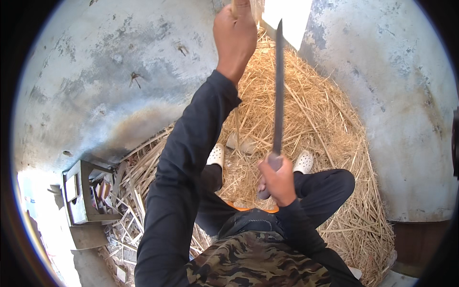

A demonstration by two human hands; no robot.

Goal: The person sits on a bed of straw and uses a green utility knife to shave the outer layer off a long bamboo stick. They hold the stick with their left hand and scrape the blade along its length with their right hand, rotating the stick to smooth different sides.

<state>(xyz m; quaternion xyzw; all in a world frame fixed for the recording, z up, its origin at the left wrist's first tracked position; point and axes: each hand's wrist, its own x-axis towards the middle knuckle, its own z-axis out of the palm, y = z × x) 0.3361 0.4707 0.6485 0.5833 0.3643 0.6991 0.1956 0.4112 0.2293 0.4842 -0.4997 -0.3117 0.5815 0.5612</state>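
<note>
My right hand (278, 180) is closed round the handle of a machete (279, 95), in front of my lap. Its long dark blade points away from me, over the straw-like litter. Stretched far forward, my left hand (235, 40) grips a pale strip of wood or bamboo (240, 8), with the thumb lying along it. Most of that strip runs out of the top of the picture, so its length is hidden. The blade stands to the right of my left hand, apart from it.
A thick heap of straw-coloured shavings (330, 124) covers the floor between two weathered grey walls (162, 52). Split strips (143, 167) lie piled at the left beside an open box-like cabinet (88, 191) holding small items. My white clogs (304, 161) rest on the shavings.
</note>
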